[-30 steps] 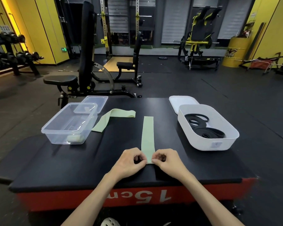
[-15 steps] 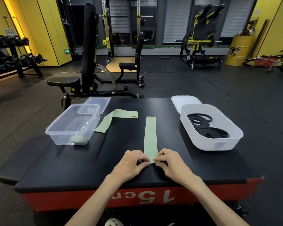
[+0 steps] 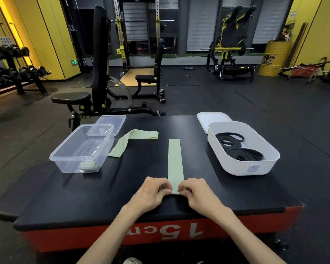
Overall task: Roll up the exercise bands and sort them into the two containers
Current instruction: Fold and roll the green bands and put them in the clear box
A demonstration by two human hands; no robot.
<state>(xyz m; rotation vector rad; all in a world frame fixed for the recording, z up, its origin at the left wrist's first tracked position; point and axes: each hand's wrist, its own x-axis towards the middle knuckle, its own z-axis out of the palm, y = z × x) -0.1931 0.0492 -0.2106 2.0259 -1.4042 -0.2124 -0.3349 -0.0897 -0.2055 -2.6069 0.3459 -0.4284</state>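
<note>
Near the front edge of the bench point(image 3: 103, 199), the left hand point(image 3: 151, 193) and right hand point(image 3: 198, 193) each pinch the near end of a long green band point(image 3: 174, 161) lying flat down the middle. Curled fingers point(image 3: 165, 185) hide that end. The clear box point(image 3: 65, 162) by the left edge holds one small green roll point(image 3: 89, 165); the white tub point(image 3: 242, 168) by the right edge holds black bands point(image 3: 242, 155).

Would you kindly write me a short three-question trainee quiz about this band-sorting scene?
1. True or false: the white bin holds black bands.
2. Which hand pinches the near end of the straight green band? A left only, B right only, C both.
3. Fill in: the rolled green band lies in the ____ container.
Key: 1 true; 2 C, left hand and right hand; 3 clear.
</note>
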